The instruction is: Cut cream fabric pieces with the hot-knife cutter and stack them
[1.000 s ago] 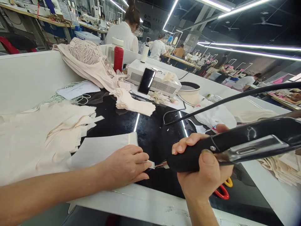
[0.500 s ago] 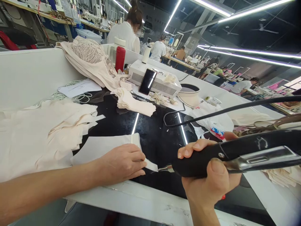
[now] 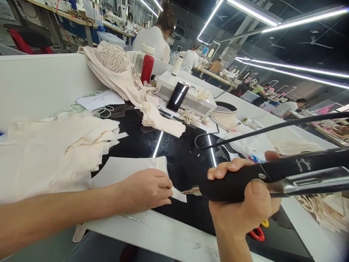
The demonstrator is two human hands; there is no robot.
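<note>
Mid-cut: hot-knife tip at the near right corner of the fabric piece.
Left hand (image 3: 144, 191) lies flat, fingers spread, pinning the white fabric piece (image 3: 122, 171) to the black bench (image 3: 185, 156). Right hand (image 3: 242, 203) is fisted tight round the black cutting tool (image 3: 272, 178), its metal tip just right of the left fingertips, at the fabric's corner. Next move looks like a steady pull along the edge, clear of those fingers. Cream fabric stack (image 3: 49, 156) lies far left; red-handled scissors (image 3: 257, 233) sit under the right wrist.

Long fluorescent tubes (image 3: 286, 67) streak across a dark ceiling (image 3: 300, 32) toward two o'clock, while rows of wooden workbenches (image 3: 209, 72) with seated workers (image 3: 154, 38) fill the hall from eleven to one o'clock behind a white partition (image 3: 40, 80).
</note>
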